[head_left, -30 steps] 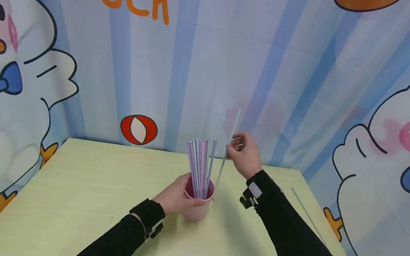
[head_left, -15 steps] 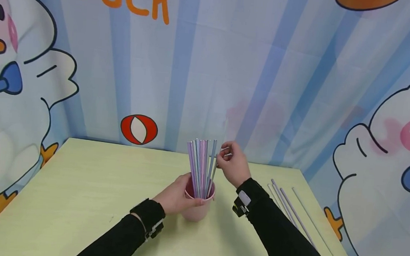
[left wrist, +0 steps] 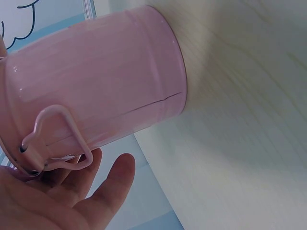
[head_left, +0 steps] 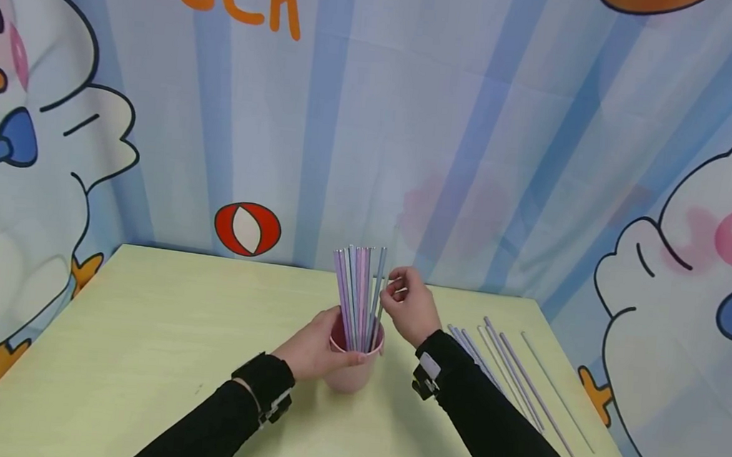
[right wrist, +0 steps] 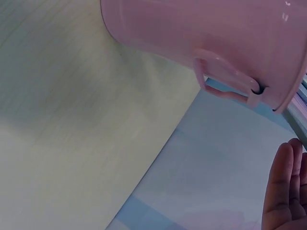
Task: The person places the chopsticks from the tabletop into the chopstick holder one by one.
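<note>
My left hand (head_left: 313, 348) holds a small pink metal bucket (head_left: 349, 379) at its rim, thumb at the near side. Several purple, blue and pink straws (head_left: 356, 296) stand upright in it, fanned slightly apart. In the left wrist view, the bucket (left wrist: 105, 72) shows a small looped handle, with the fingers of my left hand (left wrist: 62, 201) around the rim. My right hand (head_left: 413, 310) pinches a pale straw at the bucket's right side, its lower end inside. The right wrist view has the fingers of my right hand (right wrist: 285, 191) right at a straw (right wrist: 295, 125) beyond the rim.
Several loose purple and whitish straws (head_left: 525, 374) lie slanted on the pale yellow table (head_left: 158, 327), right of the bucket and partly behind the right sleeve. A striped blue curtain (head_left: 374, 129) with duck drawings hangs behind the table's far edge.
My right hand has come left and down to the bucket, lowering a pale straw into it. More loose straws show as the right sleeve shifted left. The left hand stays on the bucket.
</note>
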`<state>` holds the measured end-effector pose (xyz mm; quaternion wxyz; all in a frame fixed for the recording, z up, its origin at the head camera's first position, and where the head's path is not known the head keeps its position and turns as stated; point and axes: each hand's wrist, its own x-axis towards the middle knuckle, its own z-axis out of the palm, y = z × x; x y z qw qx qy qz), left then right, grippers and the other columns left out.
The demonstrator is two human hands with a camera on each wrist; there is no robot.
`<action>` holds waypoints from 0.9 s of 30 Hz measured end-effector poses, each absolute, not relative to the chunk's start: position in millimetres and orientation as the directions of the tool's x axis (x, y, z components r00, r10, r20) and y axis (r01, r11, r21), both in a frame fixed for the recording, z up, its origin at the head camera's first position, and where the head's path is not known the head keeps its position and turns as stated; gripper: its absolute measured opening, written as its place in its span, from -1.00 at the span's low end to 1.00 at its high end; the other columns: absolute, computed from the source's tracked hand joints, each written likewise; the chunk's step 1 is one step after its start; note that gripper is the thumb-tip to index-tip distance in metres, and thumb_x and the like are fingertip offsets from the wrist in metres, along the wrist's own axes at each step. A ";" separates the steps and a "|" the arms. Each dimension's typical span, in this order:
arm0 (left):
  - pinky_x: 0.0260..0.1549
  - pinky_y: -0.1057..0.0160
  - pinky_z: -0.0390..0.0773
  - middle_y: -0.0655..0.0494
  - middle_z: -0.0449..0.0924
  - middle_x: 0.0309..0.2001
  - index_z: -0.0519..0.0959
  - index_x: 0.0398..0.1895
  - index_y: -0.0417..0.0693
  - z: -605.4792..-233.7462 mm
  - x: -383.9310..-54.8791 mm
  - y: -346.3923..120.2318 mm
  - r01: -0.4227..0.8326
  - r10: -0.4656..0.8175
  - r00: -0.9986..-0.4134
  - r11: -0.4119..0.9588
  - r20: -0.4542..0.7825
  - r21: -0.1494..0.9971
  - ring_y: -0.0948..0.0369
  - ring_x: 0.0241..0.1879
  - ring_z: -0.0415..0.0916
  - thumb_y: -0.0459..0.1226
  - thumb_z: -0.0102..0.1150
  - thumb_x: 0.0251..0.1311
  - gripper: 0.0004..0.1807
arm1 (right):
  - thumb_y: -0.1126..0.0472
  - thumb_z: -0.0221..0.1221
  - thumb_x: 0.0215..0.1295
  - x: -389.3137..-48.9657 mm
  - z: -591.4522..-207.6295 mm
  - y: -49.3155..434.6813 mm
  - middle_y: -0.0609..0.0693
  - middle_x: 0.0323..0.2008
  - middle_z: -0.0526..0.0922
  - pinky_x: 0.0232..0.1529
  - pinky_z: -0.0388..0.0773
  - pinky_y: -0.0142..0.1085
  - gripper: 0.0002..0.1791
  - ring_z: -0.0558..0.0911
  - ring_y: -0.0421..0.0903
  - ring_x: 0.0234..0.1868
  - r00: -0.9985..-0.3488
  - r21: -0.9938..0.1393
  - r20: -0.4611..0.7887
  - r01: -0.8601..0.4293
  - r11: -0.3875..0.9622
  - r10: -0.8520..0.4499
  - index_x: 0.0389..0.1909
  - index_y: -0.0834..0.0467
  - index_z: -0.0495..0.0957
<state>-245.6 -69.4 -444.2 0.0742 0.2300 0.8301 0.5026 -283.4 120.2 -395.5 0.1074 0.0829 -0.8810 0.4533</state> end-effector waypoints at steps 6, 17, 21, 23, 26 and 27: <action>0.15 -0.02 0.49 0.03 0.38 0.27 0.11 0.47 0.05 -442.7 -245.0 -69.1 0.307 0.458 -0.882 0.386 0.108 0.870 0.09 0.13 0.44 -0.03 0.41 0.05 -0.04 | 0.31 0.20 0.25 -279.4 -404.0 120.4 0.08 -0.30 0.57 -0.26 0.54 -0.20 -0.70 0.56 -0.02 -0.29 -0.965 -0.787 0.257 -0.236 0.569 -0.045 -0.01 0.21 0.42; 0.15 -0.03 0.50 0.00 0.39 0.25 0.10 0.47 0.02 -441.5 -243.2 -68.8 0.314 0.468 -0.876 0.367 0.118 0.876 0.06 0.11 0.45 -0.08 0.40 0.09 -0.07 | 0.29 0.22 0.27 -272.0 -418.4 119.8 0.06 -0.32 0.58 -0.23 0.57 -0.17 -0.72 0.57 -0.03 -0.29 -0.967 -0.771 0.244 -0.240 0.590 -0.075 -0.04 0.21 0.43; 0.15 -0.01 0.50 0.01 0.39 0.25 0.11 0.47 0.01 -442.8 -243.8 -68.3 0.325 0.468 -0.875 0.372 0.127 0.869 0.08 0.12 0.45 -0.06 0.40 0.09 -0.07 | 0.24 0.20 0.29 -269.9 -421.1 122.5 0.05 -0.31 0.57 -0.22 0.57 -0.16 -0.73 0.57 -0.02 -0.27 -0.966 -0.761 0.245 -0.246 0.601 -0.084 -0.04 0.19 0.44; 0.15 0.01 0.50 0.03 0.38 0.26 0.11 0.47 0.02 -443.3 -244.4 -68.4 0.331 0.469 -0.874 0.376 0.130 0.866 0.10 0.12 0.45 -0.05 0.40 0.09 -0.07 | 0.22 0.20 0.29 -269.5 -421.3 125.0 0.04 -0.31 0.57 -0.21 0.57 -0.15 -0.73 0.57 -0.02 -0.26 -0.964 -0.753 0.253 -0.252 0.608 -0.086 -0.03 0.19 0.46; 0.16 0.01 0.49 0.05 0.39 0.26 0.12 0.46 0.04 -443.5 -245.2 -68.6 0.334 0.470 -0.873 0.375 0.133 0.865 0.11 0.13 0.44 -0.04 0.40 0.08 -0.08 | 0.20 0.21 0.31 -269.1 -421.6 131.2 0.04 -0.32 0.56 -0.23 0.57 -0.16 -0.72 0.58 -0.02 -0.25 -0.960 -0.740 0.267 -0.261 0.620 -0.085 -0.02 0.19 0.48; 0.17 0.00 0.49 0.06 0.38 0.26 0.13 0.46 0.05 -443.4 -245.4 -68.7 0.332 0.468 -0.874 0.377 0.132 0.864 0.11 0.14 0.44 -0.03 0.40 0.07 -0.08 | 0.19 0.21 0.31 -269.2 -421.9 134.0 0.03 -0.32 0.56 -0.24 0.57 -0.17 -0.72 0.58 -0.02 -0.25 -0.959 -0.736 0.272 -0.264 0.623 -0.085 -0.02 0.19 0.48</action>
